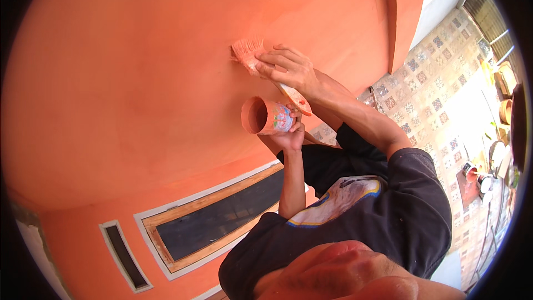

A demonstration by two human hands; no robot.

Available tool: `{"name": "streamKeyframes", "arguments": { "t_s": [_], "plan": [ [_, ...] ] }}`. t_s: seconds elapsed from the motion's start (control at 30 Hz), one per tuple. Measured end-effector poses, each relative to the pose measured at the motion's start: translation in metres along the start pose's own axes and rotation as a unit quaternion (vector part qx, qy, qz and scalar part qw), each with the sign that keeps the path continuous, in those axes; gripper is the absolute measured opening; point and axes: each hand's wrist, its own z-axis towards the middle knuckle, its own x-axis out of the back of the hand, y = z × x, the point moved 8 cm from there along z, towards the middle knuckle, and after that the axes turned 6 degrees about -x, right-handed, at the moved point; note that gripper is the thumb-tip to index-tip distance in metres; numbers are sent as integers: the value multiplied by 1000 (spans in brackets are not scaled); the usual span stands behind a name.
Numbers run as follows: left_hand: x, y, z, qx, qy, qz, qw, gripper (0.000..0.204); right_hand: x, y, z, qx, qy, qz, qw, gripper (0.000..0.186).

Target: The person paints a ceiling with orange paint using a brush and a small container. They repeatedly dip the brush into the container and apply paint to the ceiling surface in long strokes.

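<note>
My right hand [290, 69] is closed round a paintbrush [297, 100], fingers near the base of its bristles. Orange paint coats the spread bristles, which press against the orange wall [166, 50]. The brush's pale handle slants down to the right, ending in an orange tip. Just below, my left hand [293, 136] grips an orange-smeared cup [266, 116] with a coloured pattern on its side. The cup is tilted, its mouth turned toward the left. Its inside looks dark and orange-coated; how much paint it holds I cannot tell.
A wood-framed window [211, 216] and a narrow white-framed pane [125, 255] are set in orange wall at the lower left. Patterned floor tiles [413, 86] spread out at the right. An open paint can [469, 172] and several pots stand farther right.
</note>
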Motion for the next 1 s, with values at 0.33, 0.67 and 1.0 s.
{"name": "streamKeyframes", "arguments": {
  "t_s": [0.33, 0.67, 1.0],
  "plan": [
    [6, 1, 0, -11, -24, -19, 999, 59, 83, 137, 44, -265, 190, 64, 943, 25],
    [16, 8, 1, -9, -2, -20, 1000, 68, 3, 26, 8, -33, -57, 58, 996, 22],
    [4, 1, 0, -4, -7, -17, 1000, 62, 102, 135, 69, -218, 231, 80, 945, 20]
  ]
}}
